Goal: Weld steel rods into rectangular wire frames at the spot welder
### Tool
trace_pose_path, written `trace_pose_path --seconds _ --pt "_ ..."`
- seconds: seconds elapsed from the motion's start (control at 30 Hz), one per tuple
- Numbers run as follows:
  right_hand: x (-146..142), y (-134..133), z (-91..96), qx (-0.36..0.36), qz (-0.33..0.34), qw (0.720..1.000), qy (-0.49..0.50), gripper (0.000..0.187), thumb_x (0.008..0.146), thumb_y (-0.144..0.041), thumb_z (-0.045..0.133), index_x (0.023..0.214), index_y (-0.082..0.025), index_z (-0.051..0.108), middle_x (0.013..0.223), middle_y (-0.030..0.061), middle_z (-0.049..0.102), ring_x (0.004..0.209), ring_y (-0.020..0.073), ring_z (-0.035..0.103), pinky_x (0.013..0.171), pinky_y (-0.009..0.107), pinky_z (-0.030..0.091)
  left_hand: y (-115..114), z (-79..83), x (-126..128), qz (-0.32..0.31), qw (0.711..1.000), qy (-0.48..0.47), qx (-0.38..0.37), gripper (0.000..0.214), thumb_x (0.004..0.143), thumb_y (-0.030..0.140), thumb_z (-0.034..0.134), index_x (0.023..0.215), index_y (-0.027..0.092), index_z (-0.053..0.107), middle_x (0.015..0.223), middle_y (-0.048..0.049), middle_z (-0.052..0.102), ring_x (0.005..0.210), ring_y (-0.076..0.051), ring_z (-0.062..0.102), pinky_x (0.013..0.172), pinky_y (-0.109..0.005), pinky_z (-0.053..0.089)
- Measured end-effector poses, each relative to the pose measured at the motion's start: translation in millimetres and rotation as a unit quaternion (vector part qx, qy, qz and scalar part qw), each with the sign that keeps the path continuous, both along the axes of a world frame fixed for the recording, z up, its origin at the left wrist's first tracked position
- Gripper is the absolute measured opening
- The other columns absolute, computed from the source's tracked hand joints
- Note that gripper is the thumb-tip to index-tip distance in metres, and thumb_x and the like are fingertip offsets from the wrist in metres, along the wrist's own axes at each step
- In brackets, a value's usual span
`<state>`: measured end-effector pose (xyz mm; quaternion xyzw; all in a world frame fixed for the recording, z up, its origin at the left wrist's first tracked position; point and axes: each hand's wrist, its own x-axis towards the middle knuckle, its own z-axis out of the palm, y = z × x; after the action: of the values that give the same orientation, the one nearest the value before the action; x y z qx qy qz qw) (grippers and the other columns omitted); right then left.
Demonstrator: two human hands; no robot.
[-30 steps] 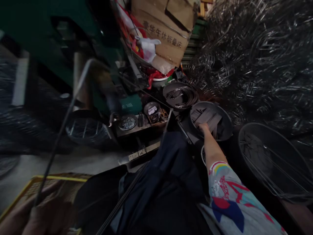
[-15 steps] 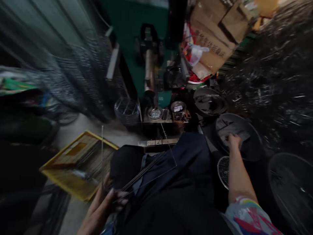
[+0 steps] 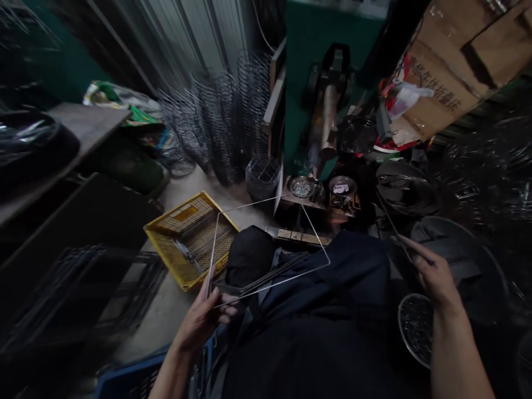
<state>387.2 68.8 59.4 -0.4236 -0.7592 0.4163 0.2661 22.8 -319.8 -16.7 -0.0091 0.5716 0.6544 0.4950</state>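
Observation:
My left hand (image 3: 208,313) is closed around one corner of a thin rectangular wire frame (image 3: 316,233), which is held tilted above my lap. Several more thin metal rods (image 3: 272,270) extend from near that hand across my dark trousers. My right hand (image 3: 432,271) pinches a dark, flat, thin piece (image 3: 389,219) by its lower end; its exact kind is unclear. Beneath and beyond this hand is a black round basin (image 3: 496,271) holding dark flat sheets (image 3: 461,252). Beside my right forearm stands a round bowl (image 3: 400,324) of small dark parts.
Ahead is a green machine with a metal arm (image 3: 330,113). On its ledge sits a dish of small shiny bits (image 3: 301,188). A yellow crate (image 3: 164,260) lies left, a blue crate (image 3: 120,382) below. Stacked wire rings (image 3: 216,122) and a cardboard box (image 3: 440,100) stand behind.
My right hand has lifted out of the basin with a dark flat piece in its fingers. My left hand has raised the wire frame slightly. The view has turned left.

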Motion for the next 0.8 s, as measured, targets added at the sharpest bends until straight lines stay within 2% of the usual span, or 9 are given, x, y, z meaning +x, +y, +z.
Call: trace_pose_path --seconds 0.1,0.17,0.3,0.4,0.57,0.8 --pt "-19 -20 27.0 -0.026 0.097 0.995 -0.019 0.068 0.073 -0.056 0.072 0.131 -0.022 0.061 0.132 0.0117 0.061 0.125 0.0342 0.053 0.108 0.049 0.042 11 5.7 11 -0.022 0.999 -0.028 0.014 0.105 0.077 0.034 0.075 0.153 0.038 0.002 0.077 -0.0071 0.074 0.060 -0.022 0.070 0.046 -0.023 0.050" --pt "-33 -36 35.1 -0.002 0.132 0.989 -0.062 0.066 0.073 -0.047 0.076 0.132 -0.024 0.060 0.134 0.0096 0.059 0.126 0.0333 0.053 0.109 0.049 0.040 20 7.8 18 -0.033 0.999 -0.037 0.020 0.105 0.078 0.035 0.075 0.153 0.038 0.002 0.075 -0.0061 0.073 0.059 -0.023 0.070 0.046 -0.024 0.050" --pt "-60 -65 33.3 0.066 0.251 0.956 -0.136 0.065 0.078 -0.042 0.074 0.138 -0.029 0.053 0.141 0.0071 0.053 0.132 0.0313 0.047 0.110 0.048 0.039 37 9.6 26 -0.057 0.997 -0.041 0.023 0.104 0.079 0.038 0.073 0.153 0.037 0.000 0.072 -0.0055 0.072 0.058 -0.023 0.069 0.046 -0.025 0.050" --pt "-73 -76 26.6 0.093 0.323 0.927 -0.165 0.069 0.080 -0.043 0.071 0.144 -0.031 0.046 0.143 0.0070 0.052 0.135 0.0303 0.043 0.112 0.050 0.035 46 13.2 27 -0.077 0.996 -0.035 0.028 0.105 0.079 0.038 0.073 0.153 0.036 -0.001 0.071 -0.0051 0.072 0.057 -0.023 0.068 0.046 -0.024 0.049" --pt "-82 -75 19.2 0.111 0.350 0.907 -0.206 0.067 0.082 -0.046 0.068 0.143 -0.030 0.046 0.141 0.0076 0.053 0.135 0.0297 0.043 0.111 0.054 0.032 55 20.8 27 -0.101 0.994 -0.024 0.039 0.103 0.082 0.038 0.070 0.153 0.035 -0.004 0.070 -0.0060 0.071 0.058 -0.023 0.068 0.048 -0.025 0.049" --pt "-87 -69 10.5 0.111 0.346 0.904 -0.223 0.066 0.084 -0.048 0.066 0.143 -0.029 0.045 0.143 0.0082 0.052 0.136 0.0290 0.043 0.111 0.055 0.030 58 21.0 26 -0.117 0.993 -0.009 0.035 0.098 0.085 0.038 0.066 0.153 0.035 -0.005 0.071 -0.0063 0.071 0.059 -0.023 0.068 0.048 -0.025 0.048"
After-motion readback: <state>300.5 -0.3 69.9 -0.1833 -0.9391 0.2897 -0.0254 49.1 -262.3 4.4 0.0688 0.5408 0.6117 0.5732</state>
